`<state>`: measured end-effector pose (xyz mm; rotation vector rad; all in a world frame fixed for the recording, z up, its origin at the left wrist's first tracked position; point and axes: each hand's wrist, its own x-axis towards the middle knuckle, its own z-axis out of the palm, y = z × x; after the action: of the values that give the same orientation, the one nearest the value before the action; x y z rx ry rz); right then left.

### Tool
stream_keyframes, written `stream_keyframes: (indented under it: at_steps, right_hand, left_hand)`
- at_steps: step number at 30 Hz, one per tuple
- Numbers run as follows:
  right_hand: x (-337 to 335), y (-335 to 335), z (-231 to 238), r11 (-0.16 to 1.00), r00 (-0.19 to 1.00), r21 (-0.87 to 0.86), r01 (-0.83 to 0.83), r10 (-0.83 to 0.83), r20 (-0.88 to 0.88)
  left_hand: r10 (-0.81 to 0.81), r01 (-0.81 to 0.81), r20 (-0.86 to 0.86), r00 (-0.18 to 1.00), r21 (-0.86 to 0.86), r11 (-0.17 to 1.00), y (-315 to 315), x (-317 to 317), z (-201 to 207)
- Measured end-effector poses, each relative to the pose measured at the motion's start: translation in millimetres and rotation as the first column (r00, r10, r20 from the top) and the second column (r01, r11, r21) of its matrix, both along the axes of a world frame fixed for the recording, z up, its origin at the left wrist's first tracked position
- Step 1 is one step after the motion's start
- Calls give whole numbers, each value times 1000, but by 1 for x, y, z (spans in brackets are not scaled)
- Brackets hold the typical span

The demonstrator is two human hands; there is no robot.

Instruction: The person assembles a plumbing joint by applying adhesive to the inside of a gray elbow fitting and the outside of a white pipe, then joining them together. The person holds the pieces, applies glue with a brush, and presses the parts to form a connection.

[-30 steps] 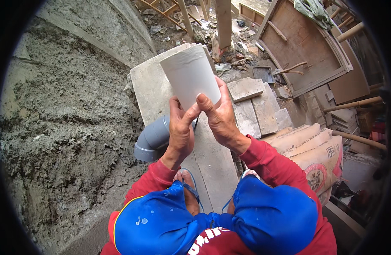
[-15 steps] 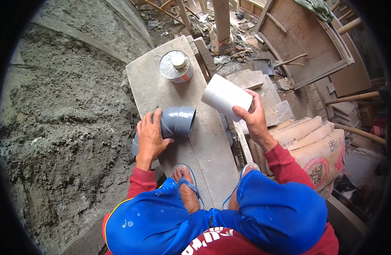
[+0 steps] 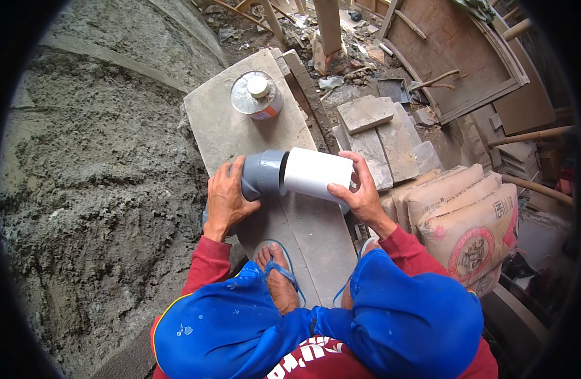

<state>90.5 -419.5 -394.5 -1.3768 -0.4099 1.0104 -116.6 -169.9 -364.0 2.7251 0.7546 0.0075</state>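
Note:
My left hand (image 3: pixel 226 197) is closed over a grey plastic pipe elbow (image 3: pixel 262 173) that rests on the board. In my right hand (image 3: pixel 363 192) is a short piece of white pipe (image 3: pixel 318 173), gripped at its right end between thumb and fingers. The pipe's left end sits right at the elbow's open mouth, roughly in line with it; whether it has entered the socket I cannot tell. Beyond both stands a round tin can (image 3: pixel 257 96) with a white cap, its top smeared pale. The elbow's far left end is mostly hidden by my left hand.
I squat with sandalled feet on the long board (image 3: pixel 303 235). A rough cement wall (image 3: pixel 107 189) rises at the left. Stacked cement bags (image 3: pixel 464 224) and loose blocks (image 3: pixel 391 142) lie to the right. Farther back are a wooden post (image 3: pixel 328 28) and a framed panel (image 3: pixel 451 54).
My right hand has brought the white pipe down and left, levelling it against the elbow's mouth. My left hand stays on the elbow.

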Motion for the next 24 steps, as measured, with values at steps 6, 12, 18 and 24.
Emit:
stream_keyframes:
  at_steps: [6, 12, 18, 24]
  right_hand:
    - [8, 8, -1, 999, 992, -20, -48, 50, 117]
    - [11, 10, -5, 998, 981, -33, -62, 67, 184]
    - [14, 11, -6, 995, 966, -41, -86, 93, 243]
    - [15, 10, -5, 994, 975, -32, -104, 109, 192]
  left_hand:
    - [3, -2, 44, 999, -26, 1000, -3, 6, -4]
    - [9, -9, 28, 1000, -27, 1000, -4, 8, -4]
    - [18, -18, 14, 1000, -21, 1000, -5, 9, -4]
    - [23, -22, 4, 1000, -24, 999, -6, 9, -1]
